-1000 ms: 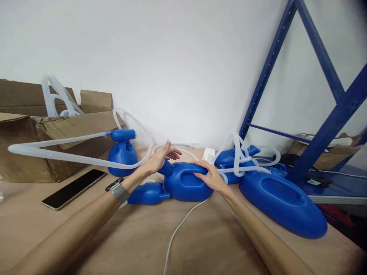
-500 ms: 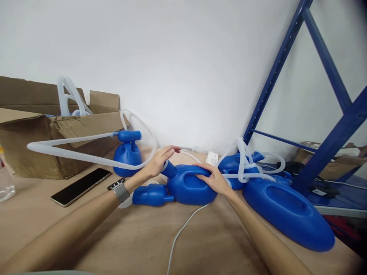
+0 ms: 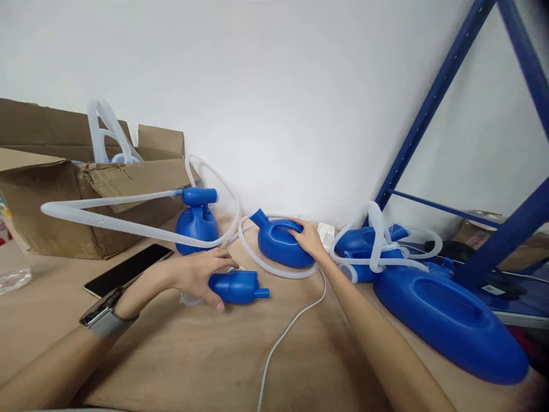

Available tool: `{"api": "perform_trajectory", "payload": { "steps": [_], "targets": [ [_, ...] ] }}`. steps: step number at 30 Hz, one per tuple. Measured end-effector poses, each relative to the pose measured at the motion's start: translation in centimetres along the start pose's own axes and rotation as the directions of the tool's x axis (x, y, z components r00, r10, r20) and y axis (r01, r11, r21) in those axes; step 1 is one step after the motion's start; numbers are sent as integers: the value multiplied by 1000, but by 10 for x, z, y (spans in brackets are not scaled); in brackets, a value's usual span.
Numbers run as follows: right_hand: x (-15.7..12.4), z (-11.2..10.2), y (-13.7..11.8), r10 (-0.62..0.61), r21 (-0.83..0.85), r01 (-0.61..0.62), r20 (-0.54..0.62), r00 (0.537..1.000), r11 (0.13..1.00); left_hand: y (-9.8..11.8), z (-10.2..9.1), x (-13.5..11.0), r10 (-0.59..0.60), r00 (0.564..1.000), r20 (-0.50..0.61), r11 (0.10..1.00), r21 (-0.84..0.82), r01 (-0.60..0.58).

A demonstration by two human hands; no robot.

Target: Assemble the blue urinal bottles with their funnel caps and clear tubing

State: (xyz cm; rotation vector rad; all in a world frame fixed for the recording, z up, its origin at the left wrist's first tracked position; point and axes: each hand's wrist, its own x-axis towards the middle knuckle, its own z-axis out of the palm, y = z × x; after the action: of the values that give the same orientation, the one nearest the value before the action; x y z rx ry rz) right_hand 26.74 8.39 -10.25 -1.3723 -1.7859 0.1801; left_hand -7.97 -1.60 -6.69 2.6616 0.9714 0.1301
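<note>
A blue plastic urinal bottle (image 3: 281, 252) with a moulded handle and slanted neck stands on the table near the wall. My right hand (image 3: 305, 237) is wrapped over its handle. Around the bottle's base curves a translucent white hose (image 3: 274, 271). Nearer to me lies a separate blue urinal head (image 3: 240, 288) with a narrow spout pointing right. At its wide left end is my left hand (image 3: 199, 277), thumb and fingers spread to either side; firm contact cannot be made out. Part of a translucent piece shows under that hand.
Left are an open cardboard box (image 3: 141, 186) with hoses, a phone (image 3: 128, 270) and another blue bottle (image 3: 197, 228) with hose. Right, a large blue bottle (image 3: 450, 326) lies before further bottles and hoses, beside a blue metal rack (image 3: 433, 103). A white cable (image 3: 283, 337) crosses the table.
My right hand has moved the urinal bottle back toward the wall. My left hand has left the bottle's neck and come down and left to the separate blue head.
</note>
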Motion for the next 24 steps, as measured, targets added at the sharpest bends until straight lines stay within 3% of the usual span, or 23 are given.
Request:
{"api": "perform_trajectory", "payload": {
  "steps": [4,6,8,10,12,14,17,20,22,24],
  "targets": [
    [-4,4,0,11,-16,-11,61,998,1000,-6,4,1,-95,993,64,996,3,95],
    [-13,-2,-11,-31,-65,35,56,998,997,-6,8,3,-75,997,25,996,-35,76],
    [-29,-12,-31,-163,-60,167,63,985,984,-3,11,6,-28,995,-91,994,-103,18],
    [-52,-19,-55,-308,97,295,190,932,951,4,15,10,3,970,-245,986,-164,-45],
    [-77,-23,-75,-345,210,284,372,862,936,14,19,15,1,928,-373,971,-220,-90],
    [-98,-21,-86,-309,233,224,449,838,946,25,24,21,-52,891,-451,937,-331,-113],
    [-115,-12,-84,-205,222,133,346,916,966,35,31,31,-181,878,-444,817,-565,-118],
    [-116,-7,-72,-138,269,70,243,960,961,27,35,39,-252,884,-395,709,-697,-109],
    [-114,-7,-64,-118,292,50,220,968,955,15,38,40,-298,866,-403,762,-647,-39],
    [-112,-9,-59,-97,296,36,193,976,954,2,43,39,-277,877,-393,890,-450,79]
  ]
}}
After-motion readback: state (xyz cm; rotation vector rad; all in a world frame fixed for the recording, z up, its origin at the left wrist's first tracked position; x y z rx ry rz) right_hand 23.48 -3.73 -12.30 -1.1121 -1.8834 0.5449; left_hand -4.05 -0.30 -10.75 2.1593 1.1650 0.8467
